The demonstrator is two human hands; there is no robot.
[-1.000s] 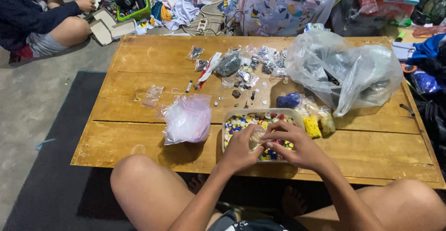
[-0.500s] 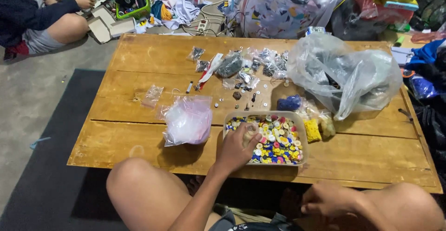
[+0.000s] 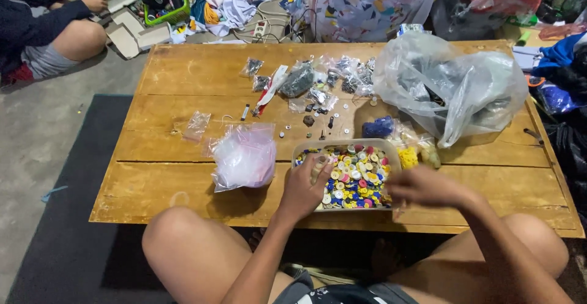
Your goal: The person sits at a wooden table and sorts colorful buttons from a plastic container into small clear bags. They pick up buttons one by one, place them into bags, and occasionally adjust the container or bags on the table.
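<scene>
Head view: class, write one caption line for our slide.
Left hand rests in a tray of colourful buttons; right hand hovers at its edge, on a wooden table.

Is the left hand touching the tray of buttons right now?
Touching. The head view shows the left hand lying over the near-left rim of the tray, fingers resting on the coloured buttons inside, with no gap visible.

Right hand (image 3: 425, 186) is motion-blurred; its grip cannot be judged. Left hand (image 3: 304, 188) covers the near-left corner of the button tray (image 3: 385, 151). Small parts on the table (image 3: 183, 181) beyond are too small to identify. Seated person (image 3: 43, 35) is cut off at the left edge.
</scene>
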